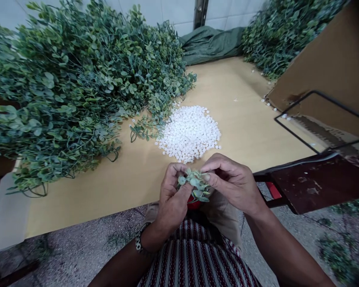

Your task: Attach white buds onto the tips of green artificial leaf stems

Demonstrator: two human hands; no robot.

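Over the front edge of the table, my left hand (174, 195) grips a small sprig of artificial leaves (197, 184) between thumb and fingers. My right hand (231, 181) pinches at the same sprig from the other side, thumb against the forefinger. Whether a small white piece sits in that pinch is too small to make out. Just beyond both hands lies a heap of small white plastic beads or caps (191, 133). A loose leafy sprig (146, 126) touches the heap's left side.
A large pile of artificial greenery (86, 79) covers the table's left side. More greenery (290, 32) lies at the back right, beside a cardboard box (323, 59) and a black wire frame (297, 133). Green cloth (212, 44) lies along the wall. A dark red stool (314, 183) stands at right.
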